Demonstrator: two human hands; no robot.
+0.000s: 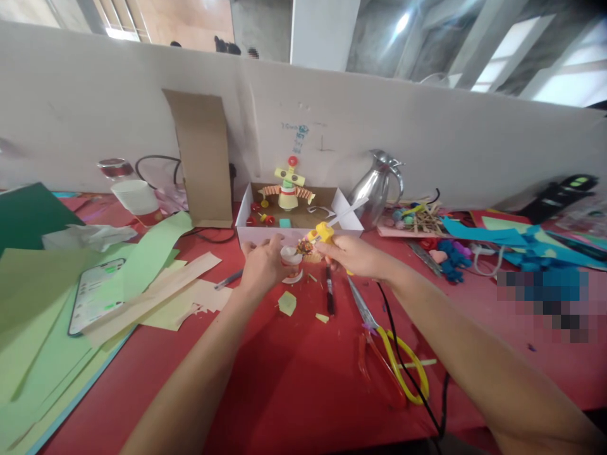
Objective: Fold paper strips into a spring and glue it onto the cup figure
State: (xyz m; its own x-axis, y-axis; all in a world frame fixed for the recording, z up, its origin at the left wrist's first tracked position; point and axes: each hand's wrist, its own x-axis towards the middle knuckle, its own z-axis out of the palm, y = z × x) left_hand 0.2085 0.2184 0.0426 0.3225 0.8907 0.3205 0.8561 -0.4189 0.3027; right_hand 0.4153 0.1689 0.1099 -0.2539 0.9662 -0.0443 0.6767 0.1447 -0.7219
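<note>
- The small white paper cup piece (290,256) with a red band sits just in front of the open white cardboard box (246,212), pinched in the curled fingers of the left hand (263,265); how tight the grip is cannot be told.
- The right hand (353,256) is closed round a yellow glue gun (323,232), its nozzle down at the cup, right in front of the box.
- Risk, as I judge it: the hot tip is close to the left fingertips, so a burn or a glue smear could follow a small slip.
- The black cord (403,360) trails from the gun back toward the person's body; a snag could jerk the nozzle.
- The cup looks thin and light, easily crushed.
- Inside the box stands a yellow paper robot figure (289,186) with pleated orange arms.
- Yellow-handled scissors (389,351) lie on the smooth red tabletop (294,392), nearer the viewer than the box; a shiny metal jug (377,189) stands right of it.
</note>
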